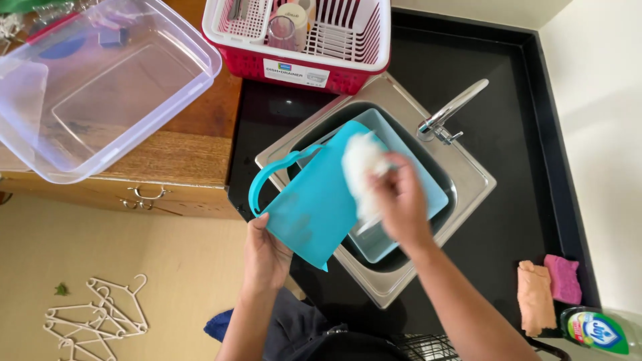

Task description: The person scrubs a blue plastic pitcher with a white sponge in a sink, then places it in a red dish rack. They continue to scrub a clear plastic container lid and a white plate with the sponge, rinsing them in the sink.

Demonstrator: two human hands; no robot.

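My left hand (266, 255) grips the lower edge of a teal plastic cutting board (314, 200) with a looped handle, held tilted over the steel sink (478, 179). My right hand (401, 200) presses a soapy white sponge (361, 167) against the board's upper face. Under the board, a pale blue square tray (421, 194) lies inside a dark basin in the sink. The tap (449, 110) points toward the sink from the far right corner.
A red and white dish drainer (297, 40) with a glass stands behind the sink. A clear plastic tub (100, 87) rests on a wooden cabinet at left. Folded cloths (548, 287) and a dish soap bottle (597, 331) sit on the black counter at right. White hangers (93, 314) lie on the floor.
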